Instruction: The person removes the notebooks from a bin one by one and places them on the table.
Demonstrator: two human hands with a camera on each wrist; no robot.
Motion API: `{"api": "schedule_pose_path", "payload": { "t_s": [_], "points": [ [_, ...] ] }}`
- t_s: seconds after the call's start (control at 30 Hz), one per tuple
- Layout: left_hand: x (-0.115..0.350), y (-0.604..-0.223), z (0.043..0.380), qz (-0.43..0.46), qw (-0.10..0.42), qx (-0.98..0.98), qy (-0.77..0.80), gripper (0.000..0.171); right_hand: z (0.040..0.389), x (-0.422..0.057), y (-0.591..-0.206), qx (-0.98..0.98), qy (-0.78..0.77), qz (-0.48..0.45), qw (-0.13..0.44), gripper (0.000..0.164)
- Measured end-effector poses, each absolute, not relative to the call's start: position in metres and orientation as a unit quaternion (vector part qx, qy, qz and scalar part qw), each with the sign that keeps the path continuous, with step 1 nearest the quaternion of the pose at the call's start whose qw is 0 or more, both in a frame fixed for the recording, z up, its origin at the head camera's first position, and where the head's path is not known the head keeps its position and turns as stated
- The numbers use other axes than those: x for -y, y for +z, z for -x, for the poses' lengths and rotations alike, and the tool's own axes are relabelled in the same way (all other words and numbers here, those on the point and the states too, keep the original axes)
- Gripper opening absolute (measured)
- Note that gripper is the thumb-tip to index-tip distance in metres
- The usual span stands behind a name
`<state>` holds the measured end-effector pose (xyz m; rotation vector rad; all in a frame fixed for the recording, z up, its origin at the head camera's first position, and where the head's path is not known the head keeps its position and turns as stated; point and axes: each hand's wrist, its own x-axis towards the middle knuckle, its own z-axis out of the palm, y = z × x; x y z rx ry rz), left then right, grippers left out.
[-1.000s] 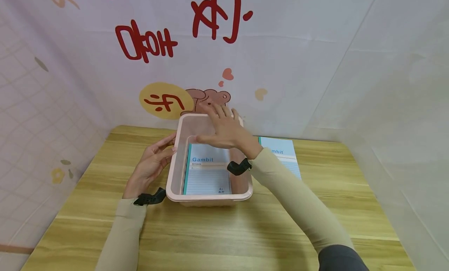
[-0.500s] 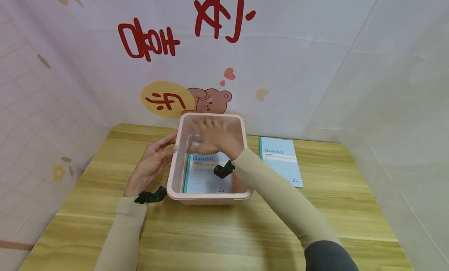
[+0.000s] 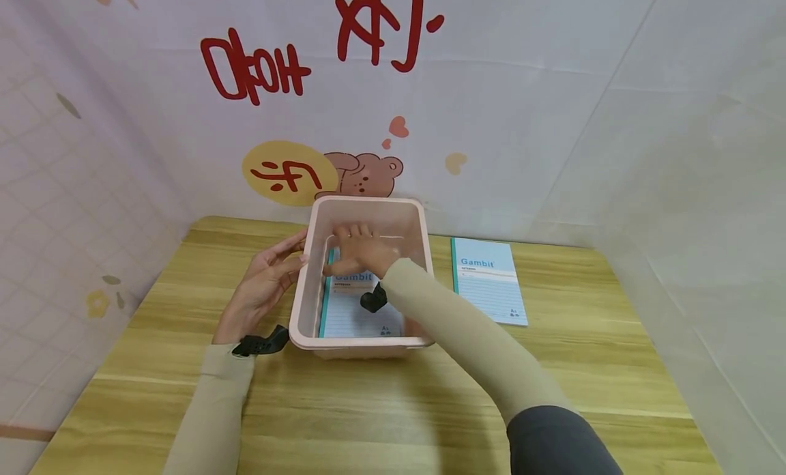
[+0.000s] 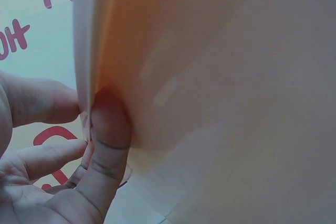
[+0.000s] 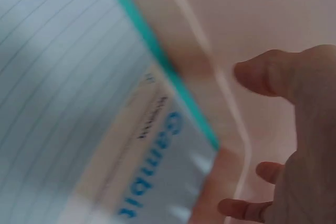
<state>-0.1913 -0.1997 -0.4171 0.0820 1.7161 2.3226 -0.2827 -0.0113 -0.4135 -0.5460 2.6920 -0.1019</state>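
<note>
A pale pink plastic storage bin stands on the table, with a notebook lying flat inside it. The cover is light blue with a teal spine and reads "Gambit". At the bin's left side, my left hand pinches the rim; in the left wrist view, the bin wall runs between thumb and fingers. My right hand reaches down into the bin, fingers spread above the notebook's top end and holding nothing. In the right wrist view its thumb points toward the notebook's teal spine.
A second, matching notebook lies on the wooden table just right of the bin. Behind the table rises a pale wall covering with red lettering and a printed bear. Similar coverings flank both sides.
My right hand has moved from above the bin's far right rim down and left into the bin, uncovering the second notebook. My left hand stays on the rim.
</note>
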Motion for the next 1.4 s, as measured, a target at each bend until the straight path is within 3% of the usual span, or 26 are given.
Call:
{"api": "schedule_pose_path", "payload": {
  "t_s": [0.67,1.4],
  "points": [
    [0.199,-0.413,0.193,-0.032,0.122,-0.593,0.795,0.067,0.267,0.011,-0.424,-0.959,0.006,0.223,0.178,0.087],
    [0.197,-0.416,0.192,-0.031,0.122,-0.589,0.798,0.066,0.266,0.014,-0.429,-0.964,0.055,0.207,0.156,0.102]
  ]
}}
